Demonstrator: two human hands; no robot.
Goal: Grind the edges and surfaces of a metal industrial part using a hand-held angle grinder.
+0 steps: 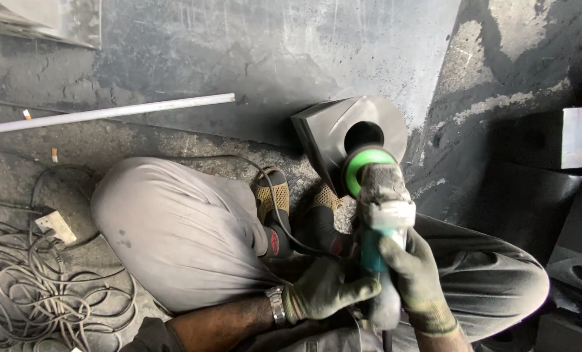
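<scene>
Gloved fingers (359,287) of left hand (323,291) and right hand (416,277) both wrapped tight round angle grinder (383,215) body. Just past fingertips, green disc guard (363,166) touches dark steel block (343,130) with round hole. Left of fingers: bent knee, sandals (273,202), cable coil (37,287), metal rod (108,112) on floor (141,140).

Dim shop light overall, w/ daylight-like glow from upper left washing the steel plate (271,58) pale grey. Soft glare on the metal rod (108,112) and on the curved top of the dark steel workpiece (343,130). Right side falls into heavy shadow; black blocks (565,215) nearly lose detail. Centre fairly sharp, incl. angle grinder (379,202). Slight wide-angle bend at edges; cable coil (37,287) bottom left a bit soft.
</scene>
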